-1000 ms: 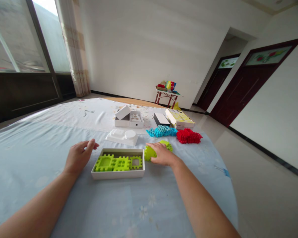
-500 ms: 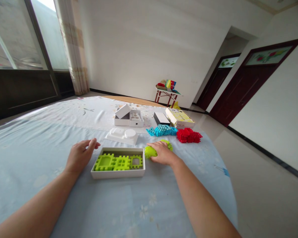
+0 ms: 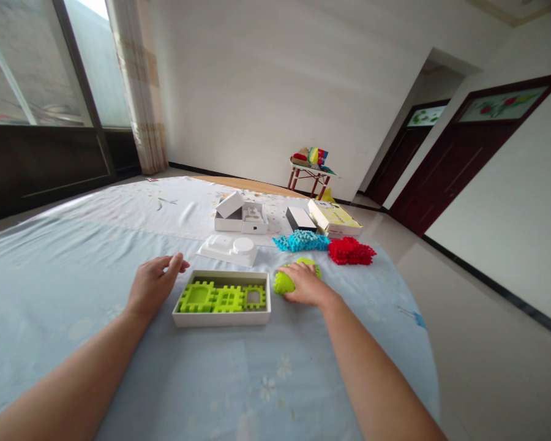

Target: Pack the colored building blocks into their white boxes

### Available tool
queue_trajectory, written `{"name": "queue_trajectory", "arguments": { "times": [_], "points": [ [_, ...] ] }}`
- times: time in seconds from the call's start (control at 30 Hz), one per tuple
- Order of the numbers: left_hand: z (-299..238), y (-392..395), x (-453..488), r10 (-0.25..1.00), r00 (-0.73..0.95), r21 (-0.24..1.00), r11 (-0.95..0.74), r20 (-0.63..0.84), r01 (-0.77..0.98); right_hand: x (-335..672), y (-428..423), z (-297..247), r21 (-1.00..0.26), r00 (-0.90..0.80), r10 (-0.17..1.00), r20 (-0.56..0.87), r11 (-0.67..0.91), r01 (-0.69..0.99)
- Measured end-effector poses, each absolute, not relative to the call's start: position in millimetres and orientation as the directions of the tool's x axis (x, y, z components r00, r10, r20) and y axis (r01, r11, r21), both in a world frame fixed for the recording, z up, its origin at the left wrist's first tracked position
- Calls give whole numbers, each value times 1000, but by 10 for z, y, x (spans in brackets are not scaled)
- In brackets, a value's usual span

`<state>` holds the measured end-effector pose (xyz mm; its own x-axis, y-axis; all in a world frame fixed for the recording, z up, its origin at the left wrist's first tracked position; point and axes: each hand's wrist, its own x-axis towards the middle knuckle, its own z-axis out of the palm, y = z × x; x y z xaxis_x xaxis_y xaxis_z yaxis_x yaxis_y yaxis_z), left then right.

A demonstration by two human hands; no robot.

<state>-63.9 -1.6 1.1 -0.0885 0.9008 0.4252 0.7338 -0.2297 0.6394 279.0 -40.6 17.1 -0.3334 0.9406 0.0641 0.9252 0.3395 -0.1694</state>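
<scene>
A shallow white box lies on the pale blue sheet in front of me, with three lime-green toothed building pieces laid flat inside. My left hand rests at the box's left end, fingers loosely curled, holding nothing. My right hand lies just right of the box, fingers wrapped over a small heap of loose green pieces. Behind that heap sit a blue pile and a red pile of similar pieces.
Farther back are a white moulded tray, two small open white boxes, a dark box and a yellow-topped box. The sheet's edge drops to the floor on the right. A small red-legged table stands by the far wall.
Both hands stay almost where they were; the right hand has settled a little more over the green heap. The view has shifted slightly.
</scene>
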Motion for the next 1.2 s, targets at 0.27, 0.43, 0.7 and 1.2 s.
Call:
{"name": "queue_trajectory", "arguments": {
  "times": [0.27, 0.43, 0.7, 1.2],
  "points": [
    [5, -15, -621, 890, -93, 645, -248, 446, 723, 2665, -542, 471, -385, -338, 899, 277, 426, 819],
    [30, -33, -602, 894, -95, 646, -239, 437, 725, 2334, -723, 647, -408, -474, 820, 320, 571, 712],
    [30, -32, -604, 903, -101, 663, -227, 418, 714, 2192, -710, 536, -243, -537, 824, 181, 567, 787],
    [7, -7, -618, 904, -78, 640, -235, 421, 732, 2416, -674, 738, -372, -446, 839, 313, 540, 755]
  ]
}}
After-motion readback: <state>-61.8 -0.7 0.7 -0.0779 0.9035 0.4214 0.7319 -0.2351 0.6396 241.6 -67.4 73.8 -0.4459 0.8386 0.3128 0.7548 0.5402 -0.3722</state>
